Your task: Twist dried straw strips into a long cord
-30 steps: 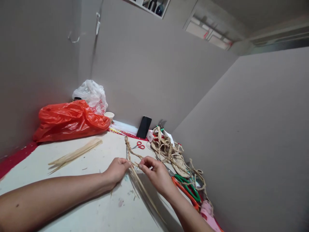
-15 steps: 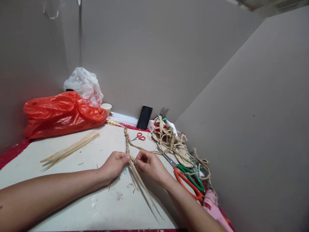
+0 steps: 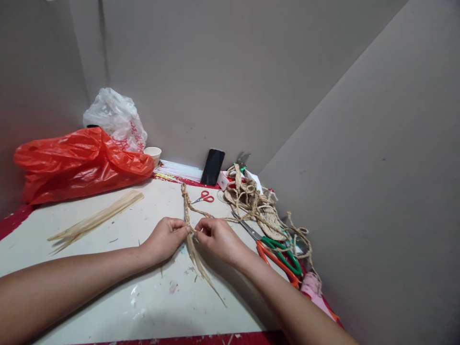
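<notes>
hands close in on a straw braid

left hand (image 3: 166,238) and right hand (image 3: 215,237) pinch the braid (image 3: 187,203) mid-table; the loose strands (image 3: 201,268) trail shorter than a second ago.

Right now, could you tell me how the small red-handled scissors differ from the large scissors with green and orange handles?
The small red-handled scissors are much smaller than the large scissors with green and orange handles. The small pair lies alone on bare white table, while the large pair lies by the right edge, against the heap of braided straw rope. Both lie flat, untouched by either hand.
</notes>
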{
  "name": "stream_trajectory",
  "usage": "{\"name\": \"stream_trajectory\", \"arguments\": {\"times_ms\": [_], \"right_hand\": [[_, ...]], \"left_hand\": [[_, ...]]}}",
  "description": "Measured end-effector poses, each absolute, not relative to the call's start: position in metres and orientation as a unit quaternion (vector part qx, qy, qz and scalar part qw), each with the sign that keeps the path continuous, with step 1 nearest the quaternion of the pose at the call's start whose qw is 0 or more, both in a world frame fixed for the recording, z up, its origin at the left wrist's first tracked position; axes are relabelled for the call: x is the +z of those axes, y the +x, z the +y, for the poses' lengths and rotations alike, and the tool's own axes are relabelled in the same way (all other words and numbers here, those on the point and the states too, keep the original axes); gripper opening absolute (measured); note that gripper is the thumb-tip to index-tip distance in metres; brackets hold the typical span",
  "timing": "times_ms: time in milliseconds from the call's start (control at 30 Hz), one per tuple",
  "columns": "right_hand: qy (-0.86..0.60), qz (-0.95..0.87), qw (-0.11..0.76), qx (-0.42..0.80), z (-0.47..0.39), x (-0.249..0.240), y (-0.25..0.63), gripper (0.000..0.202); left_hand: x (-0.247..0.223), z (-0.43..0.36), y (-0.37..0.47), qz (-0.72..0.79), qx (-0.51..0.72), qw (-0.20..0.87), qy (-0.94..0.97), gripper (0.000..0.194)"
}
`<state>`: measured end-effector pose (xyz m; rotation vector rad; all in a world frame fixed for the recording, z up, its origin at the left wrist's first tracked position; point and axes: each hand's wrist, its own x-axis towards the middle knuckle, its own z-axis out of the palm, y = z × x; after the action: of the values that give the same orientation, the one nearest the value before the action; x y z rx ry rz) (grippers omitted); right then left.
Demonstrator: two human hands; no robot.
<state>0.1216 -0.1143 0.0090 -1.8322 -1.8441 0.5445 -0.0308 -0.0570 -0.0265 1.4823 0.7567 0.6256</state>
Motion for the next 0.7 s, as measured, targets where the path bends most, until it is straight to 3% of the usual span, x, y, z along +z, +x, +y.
{"name": "stream_trajectory", "arguments": {"times_ms": [133,333,467,600,700], "right_hand": [[-0.667,-0.678,0.212,0.223,-0.112,0.010,0.118,0.020],[-0.695,-0.520,0.307,0.391,-0.120,-0.007,0.099,0.025],[-0.709,-0.592,0.313,0.218,-0.126,-0.013,0.090,0.031],[-0.739,-0.645,0.195,0.034,-0.131,-0.005,0.082,0.025],[-0.746,-0.655,0.113,-0.039,-0.133,0.001,0.076,0.023]], "left_hand": [[-0.026,-0.055,-0.032,0.325,0.283,0.590,0.683,0.028],[-0.030,-0.057,-0.031,0.328,0.273,0.650,0.628,0.028],[-0.028,-0.062,-0.032,0.354,0.274,0.706,0.549,0.024],[-0.021,-0.066,-0.033,0.357,0.276,0.715,0.534,0.024],[-0.015,-0.068,-0.034,0.350,0.265,0.723,0.534,0.024]]}}
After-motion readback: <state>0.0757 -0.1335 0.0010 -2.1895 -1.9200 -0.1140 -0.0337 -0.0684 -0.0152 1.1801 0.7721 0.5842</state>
